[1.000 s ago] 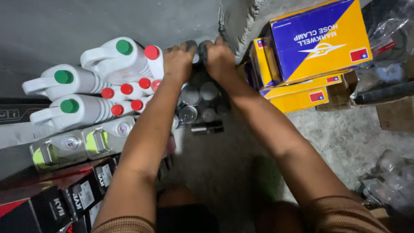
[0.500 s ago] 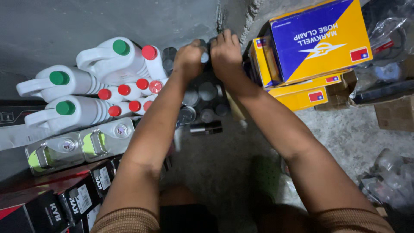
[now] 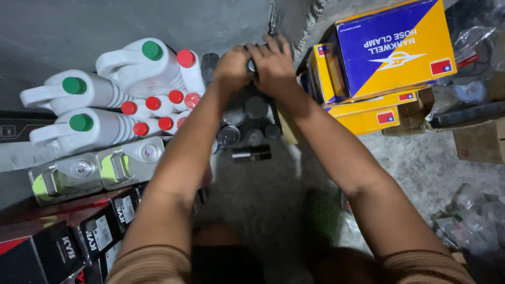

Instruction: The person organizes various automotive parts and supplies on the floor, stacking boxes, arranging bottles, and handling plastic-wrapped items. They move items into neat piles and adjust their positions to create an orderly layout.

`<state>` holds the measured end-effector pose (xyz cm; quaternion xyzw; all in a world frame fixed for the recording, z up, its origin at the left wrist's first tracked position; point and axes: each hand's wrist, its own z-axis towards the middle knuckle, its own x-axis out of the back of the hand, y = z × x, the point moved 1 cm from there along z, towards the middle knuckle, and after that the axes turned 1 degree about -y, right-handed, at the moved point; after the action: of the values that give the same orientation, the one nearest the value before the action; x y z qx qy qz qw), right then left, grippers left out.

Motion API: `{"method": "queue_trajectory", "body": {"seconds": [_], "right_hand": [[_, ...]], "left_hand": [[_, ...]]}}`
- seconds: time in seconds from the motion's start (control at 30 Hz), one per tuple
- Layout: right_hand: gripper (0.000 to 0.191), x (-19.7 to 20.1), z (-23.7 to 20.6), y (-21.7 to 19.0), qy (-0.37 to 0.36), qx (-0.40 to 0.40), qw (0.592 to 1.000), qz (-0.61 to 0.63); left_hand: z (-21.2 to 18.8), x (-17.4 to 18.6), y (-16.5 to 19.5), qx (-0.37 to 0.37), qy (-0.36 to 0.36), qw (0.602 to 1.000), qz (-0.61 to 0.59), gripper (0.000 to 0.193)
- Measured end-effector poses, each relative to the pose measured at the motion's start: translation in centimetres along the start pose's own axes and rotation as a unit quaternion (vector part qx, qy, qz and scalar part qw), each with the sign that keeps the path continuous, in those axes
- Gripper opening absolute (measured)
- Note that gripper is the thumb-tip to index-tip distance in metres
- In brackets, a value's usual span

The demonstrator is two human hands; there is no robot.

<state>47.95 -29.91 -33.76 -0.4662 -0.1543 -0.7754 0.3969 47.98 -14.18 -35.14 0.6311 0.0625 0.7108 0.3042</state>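
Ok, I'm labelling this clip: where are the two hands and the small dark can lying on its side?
left hand [image 3: 231, 67], head view, on the knuckles.
right hand [image 3: 273, 66], head view, on its back.
small dark can [image 3: 252, 153], head view, mid-body.

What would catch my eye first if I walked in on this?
Two hands, left hand and right hand, meet over dark cans by the grey wall. Left of them stand white jugs with green and red caps; right, a blue-and-yellow box tops a stack.
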Motion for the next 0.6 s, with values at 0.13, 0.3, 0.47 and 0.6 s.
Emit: {"method": "queue_trajectory", "body": {"seconds": [0.13, 0.3, 0.47, 0.6], "right_hand": [[0.054, -0.5, -0.7, 0.1, 0.005, 0.008, 0.999, 0.049], [0.032, -1.6, -0.8, 0.3, -0.002, -0.011, 1.000, -0.012], [0.035, -2.2, -1.0, -0.1, -0.020, -0.041, 0.999, -0.012], [0.032, -2.3, -1.1, -0.3, -0.010, -0.047, 0.998, -0.037]], "left_hand": [[-1.5, 2.7, -0.8, 0.085, -0.082, 0.992, 0.042, 0.040], [-3.8, 3.9, -3.1, 0.159, -0.145, 0.948, 0.236, 0.039], [-4.4, 3.4, -4.2, 0.116, -0.103, 0.956, 0.251, 0.027], [-3.3, 3.1, -2.9, 0.122, -0.087, 0.974, 0.171, 0.043]]}}
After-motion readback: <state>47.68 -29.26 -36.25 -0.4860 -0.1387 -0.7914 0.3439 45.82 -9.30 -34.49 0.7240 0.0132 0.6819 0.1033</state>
